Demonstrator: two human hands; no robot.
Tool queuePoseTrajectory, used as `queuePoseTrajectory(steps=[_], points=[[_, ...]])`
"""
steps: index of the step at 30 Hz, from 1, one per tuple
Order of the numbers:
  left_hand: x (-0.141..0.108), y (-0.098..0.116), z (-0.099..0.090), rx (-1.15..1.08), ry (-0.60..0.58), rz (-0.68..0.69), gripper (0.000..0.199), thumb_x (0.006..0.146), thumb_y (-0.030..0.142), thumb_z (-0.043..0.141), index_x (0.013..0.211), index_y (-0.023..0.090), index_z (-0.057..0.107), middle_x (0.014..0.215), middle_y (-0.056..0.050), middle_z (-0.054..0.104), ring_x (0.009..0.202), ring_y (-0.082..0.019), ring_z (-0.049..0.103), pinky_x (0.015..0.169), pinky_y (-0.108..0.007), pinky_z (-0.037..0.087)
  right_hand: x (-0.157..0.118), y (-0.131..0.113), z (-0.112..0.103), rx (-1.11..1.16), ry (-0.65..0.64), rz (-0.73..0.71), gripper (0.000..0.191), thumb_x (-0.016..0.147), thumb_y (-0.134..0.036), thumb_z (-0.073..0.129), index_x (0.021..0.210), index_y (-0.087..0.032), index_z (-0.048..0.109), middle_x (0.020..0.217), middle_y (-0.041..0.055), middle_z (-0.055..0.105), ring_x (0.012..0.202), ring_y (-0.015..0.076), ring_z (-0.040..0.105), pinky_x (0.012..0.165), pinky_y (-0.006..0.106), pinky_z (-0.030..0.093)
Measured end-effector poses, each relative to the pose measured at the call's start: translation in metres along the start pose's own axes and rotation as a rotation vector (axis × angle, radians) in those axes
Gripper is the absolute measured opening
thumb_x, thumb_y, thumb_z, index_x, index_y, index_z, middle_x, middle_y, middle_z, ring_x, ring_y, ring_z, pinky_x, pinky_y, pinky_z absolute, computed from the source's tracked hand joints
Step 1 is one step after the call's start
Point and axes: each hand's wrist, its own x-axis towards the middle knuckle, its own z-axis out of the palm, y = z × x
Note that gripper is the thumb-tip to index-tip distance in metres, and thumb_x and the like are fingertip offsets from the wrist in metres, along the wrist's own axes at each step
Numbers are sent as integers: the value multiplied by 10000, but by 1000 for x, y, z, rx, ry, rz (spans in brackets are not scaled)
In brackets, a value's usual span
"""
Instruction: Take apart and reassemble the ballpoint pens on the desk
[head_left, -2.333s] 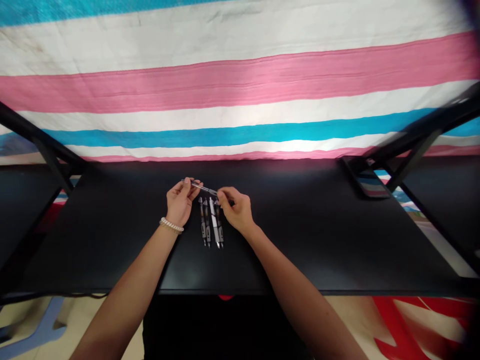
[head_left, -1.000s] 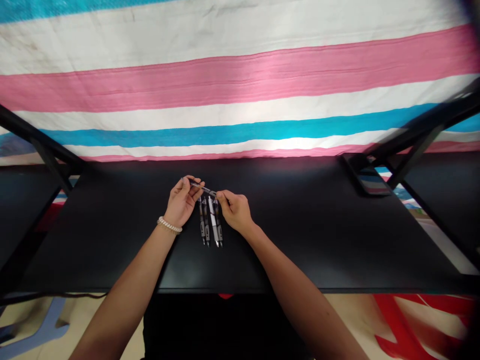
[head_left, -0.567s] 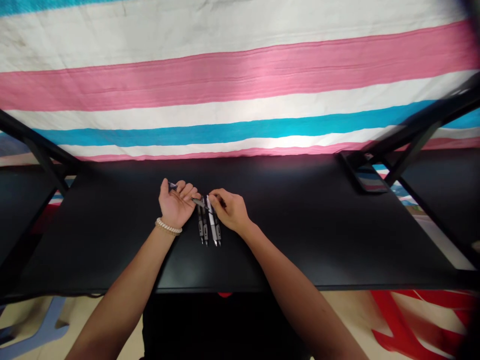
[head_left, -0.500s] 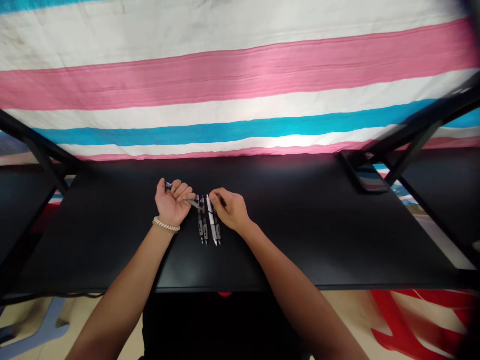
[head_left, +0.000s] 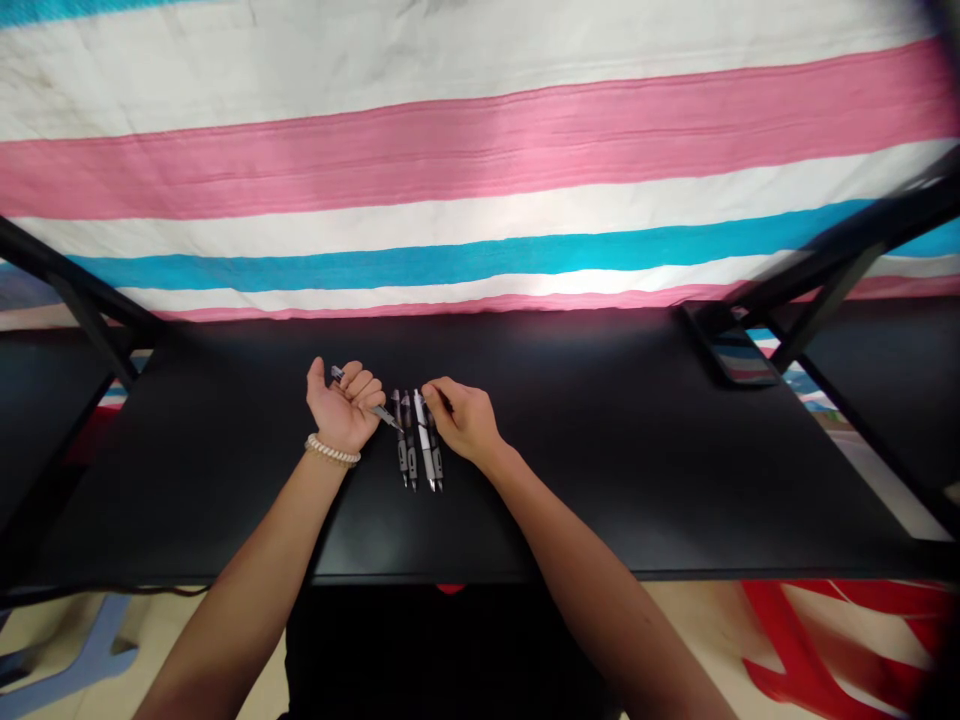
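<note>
Head view: my left hand (head_left: 343,408) is palm up, fingers curled round a grey-ended pen (head_left: 387,416) slanting out toward my right hand (head_left: 461,415). Right thumb and fingers bunched narrow by the white pen (head_left: 424,440)'s top; can't tell if gripping. White pen plus three dark pens (head_left: 401,455) lie between my hands on the worktop (head_left: 615,450).

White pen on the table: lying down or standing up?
Lying down: the white pen rests along its length on the black table, in a row with darker pens.
</note>
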Motion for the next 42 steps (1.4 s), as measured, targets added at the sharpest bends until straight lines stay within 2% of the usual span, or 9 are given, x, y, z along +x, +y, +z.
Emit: queuePoseTrajectory(steps=[6, 12, 16, 21, 24, 28, 33, 36, 42], points=[[1, 2, -2, 34, 17, -1, 441, 962, 406, 340, 615, 216, 145, 468, 57, 171, 393, -70, 236, 372, -200, 234, 0, 1, 1, -2, -1, -1, 316, 1008, -332, 408, 861, -182, 645, 711, 26, 667, 613, 127, 598, 606, 238, 382], [0, -5, 3, 48, -39, -8, 490, 941, 545, 355, 594, 210, 269, 488, 55, 235, 414, -69, 285, 408, -202, 325, -2, -2, -1, 63, -12, -88, 210, 951, -339, 516, 950, -175, 646, 646, -15, 626, 549, 104, 558, 574, 223, 386], [-2, -12, 6, 99, -84, -30, 484, 927, 579, 385, 636, 195, 422, 542, 28, 355, 483, -88, 414, 544, -244, 468, -5, -7, -1, 83, -75, -251, 260, 919, -347, 566, 1107, -178, 627, 687, -19, 643, 569, 106, 563, 581, 224, 405], [-1, -16, 7, 239, -90, -16, 519, 905, 622, 375, 743, 182, 597, 654, -41, 556, 646, -159, 584, 797, -356, 531, -8, -10, 2, 24, -63, -351, 235, 949, -201, 470, 1083, -194, 663, 754, 14, 679, 626, 119, 593, 615, 238, 433], [1, -18, 8, 320, -93, -20, 604, 889, 643, 374, 1012, 138, 682, 1008, -137, 695, 985, -240, 655, 952, -386, 489, -7, -7, 3, 28, 6, -277, 252, 953, -192, 457, 1093, -189, 667, 758, 21, 683, 625, 125, 591, 619, 239, 447], [4, -19, 6, 382, -111, 16, 593, 891, 563, 416, 1208, 117, 644, 1303, -173, 624, 1270, -273, 548, 1047, -378, 434, -2, 0, 0, 3, 155, -8, 261, 964, -232, 440, 1105, -186, 655, 880, 49, 717, 610, 123, 587, 634, 248, 456], [8, -15, -2, 353, -29, 137, 357, 855, 383, 522, 998, 111, 706, 1095, -147, 711, 1123, -225, 643, 1011, -315, 473, 7, 13, -7, -176, 178, 291, 224, 924, -239, 478, 1044, -204, 665, 776, 28, 682, 662, 162, 587, 644, 272, 414], [9, -13, -3, 306, 19, 148, 255, 821, 337, 558, 869, 131, 701, 940, -116, 724, 984, -201, 683, 942, -306, 519, 8, 18, -7, -245, 157, 291, 201, 902, -209, 498, 1005, -209, 671, 804, 57, 674, 810, 219, 578, 690, 301, 417], [9, -14, -2, 297, 34, 138, 198, 791, 332, 582, 795, 151, 664, 872, -97, 702, 886, -187, 685, 842, -305, 548, 6, 23, -1, -315, 182, 225, 213, 861, -203, 544, 1019, -180, 685, 943, 138, 610, 922, 291, 495, 846, 432, 434]])
